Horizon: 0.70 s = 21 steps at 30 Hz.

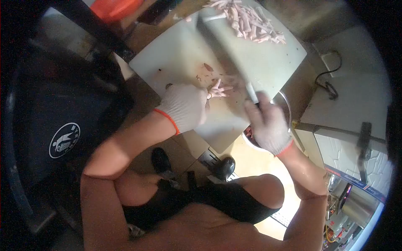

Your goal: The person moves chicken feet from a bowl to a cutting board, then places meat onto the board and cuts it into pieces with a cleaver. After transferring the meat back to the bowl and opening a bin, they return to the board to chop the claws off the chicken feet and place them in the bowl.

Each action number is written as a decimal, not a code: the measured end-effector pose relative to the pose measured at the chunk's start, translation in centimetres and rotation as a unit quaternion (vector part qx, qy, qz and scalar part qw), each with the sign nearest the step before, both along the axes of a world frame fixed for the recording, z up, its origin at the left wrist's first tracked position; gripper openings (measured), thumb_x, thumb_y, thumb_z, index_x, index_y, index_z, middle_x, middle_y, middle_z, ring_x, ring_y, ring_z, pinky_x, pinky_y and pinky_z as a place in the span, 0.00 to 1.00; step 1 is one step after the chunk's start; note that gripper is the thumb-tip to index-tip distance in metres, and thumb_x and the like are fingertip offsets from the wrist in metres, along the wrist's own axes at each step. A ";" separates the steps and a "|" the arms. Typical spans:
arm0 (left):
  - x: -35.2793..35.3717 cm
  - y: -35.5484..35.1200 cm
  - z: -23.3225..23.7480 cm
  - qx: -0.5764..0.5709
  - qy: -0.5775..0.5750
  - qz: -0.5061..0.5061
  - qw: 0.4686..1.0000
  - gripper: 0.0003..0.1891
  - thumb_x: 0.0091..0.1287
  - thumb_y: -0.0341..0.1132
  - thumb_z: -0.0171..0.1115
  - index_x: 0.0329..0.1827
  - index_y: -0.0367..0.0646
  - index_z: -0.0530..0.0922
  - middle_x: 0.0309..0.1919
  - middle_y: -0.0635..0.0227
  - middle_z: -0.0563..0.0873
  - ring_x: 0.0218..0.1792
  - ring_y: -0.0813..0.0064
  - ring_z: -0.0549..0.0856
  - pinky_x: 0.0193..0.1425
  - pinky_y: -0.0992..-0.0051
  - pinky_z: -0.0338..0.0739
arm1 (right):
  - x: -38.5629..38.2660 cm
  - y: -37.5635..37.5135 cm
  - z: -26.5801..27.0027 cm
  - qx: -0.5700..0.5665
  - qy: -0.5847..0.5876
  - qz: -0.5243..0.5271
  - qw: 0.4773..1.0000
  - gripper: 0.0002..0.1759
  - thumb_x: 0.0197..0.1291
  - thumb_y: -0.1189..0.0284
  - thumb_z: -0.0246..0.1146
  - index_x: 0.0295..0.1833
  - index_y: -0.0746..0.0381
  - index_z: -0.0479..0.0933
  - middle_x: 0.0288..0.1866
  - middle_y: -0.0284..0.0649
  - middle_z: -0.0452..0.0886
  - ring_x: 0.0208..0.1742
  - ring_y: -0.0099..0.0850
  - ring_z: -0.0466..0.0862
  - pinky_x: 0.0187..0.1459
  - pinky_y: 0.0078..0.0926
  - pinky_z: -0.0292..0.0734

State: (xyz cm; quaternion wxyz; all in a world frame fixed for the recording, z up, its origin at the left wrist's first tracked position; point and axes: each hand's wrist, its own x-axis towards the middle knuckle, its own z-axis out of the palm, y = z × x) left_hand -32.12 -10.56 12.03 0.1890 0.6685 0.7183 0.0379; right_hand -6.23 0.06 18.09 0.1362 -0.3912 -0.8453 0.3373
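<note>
My left hand (183,106), in a white knit glove with an orange cuff, is closed around a chicken foot (219,89), whose toes spread out over the white cutting board (176,62). My right hand (269,123), gloved the same way, grips the handle of a knife (251,91). Motion smears its blade, which seems to reach up and left over the board. A few reddish-brown scraps (208,67) lie just above the held foot. At the board's far end is a pile of chicken feet (251,23).
Below my right hand, a round metal bowl (288,104) holds reddish pieces, partly hidden. A black bin (79,96) with a white logo stands at left. An orange-red item (113,9) is at upper left. A dark cable (328,83) lies at right. My knees are below the board.
</note>
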 end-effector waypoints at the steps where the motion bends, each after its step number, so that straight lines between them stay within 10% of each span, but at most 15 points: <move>1: 0.3 -0.1 0.1 0.008 0.011 0.003 1.000 0.16 0.85 0.46 0.67 0.48 0.43 0.91 0.35 0.46 0.95 0.39 0.37 0.97 0.52 0.38 0.91 | 0.5 0.4 -1.2 0.006 -0.056 0.010 0.998 0.15 0.87 0.62 0.70 0.61 0.63 0.86 0.35 0.58 0.90 0.38 0.57 0.95 0.41 0.52 0.89; 9: -0.3 -0.4 0.3 0.035 0.045 -0.001 0.998 0.15 0.86 0.46 0.67 0.50 0.45 0.92 0.36 0.47 0.96 0.40 0.38 0.97 0.52 0.38 0.92 | -1.2 0.7 3.9 -0.068 0.056 -0.021 0.996 0.16 0.93 0.62 0.67 0.65 0.65 0.85 0.29 0.50 0.84 0.31 0.37 0.88 0.39 0.41 0.84; 13: -0.7 -0.4 1.1 0.014 0.040 0.003 0.999 0.15 0.87 0.47 0.66 0.50 0.45 0.92 0.37 0.46 0.97 0.42 0.38 0.98 0.53 0.38 0.92 | -2.9 2.6 -1.4 -0.057 -0.160 0.075 0.983 0.16 0.93 0.60 0.65 0.64 0.64 0.82 0.35 0.62 0.91 0.42 0.59 0.97 0.50 0.55 0.90; 15: -1.0 -0.4 1.0 0.008 0.049 0.000 0.999 0.16 0.87 0.47 0.66 0.49 0.45 0.92 0.37 0.47 0.97 0.42 0.38 0.98 0.53 0.38 0.92 | -2.6 2.7 -1.1 0.024 -0.169 0.081 0.982 0.18 0.94 0.59 0.63 0.64 0.66 0.81 0.32 0.60 0.90 0.39 0.52 0.98 0.45 0.52 0.91; 21: -1.5 -1.0 0.0 0.010 0.060 0.078 0.995 0.17 0.86 0.46 0.66 0.64 0.42 0.85 0.34 0.46 0.96 0.37 0.36 0.96 0.46 0.37 0.91 | -1.2 1.1 0.0 -0.208 0.073 -0.081 0.972 0.17 0.93 0.62 0.65 0.65 0.66 0.82 0.27 0.39 0.83 0.28 0.30 0.89 0.31 0.38 0.83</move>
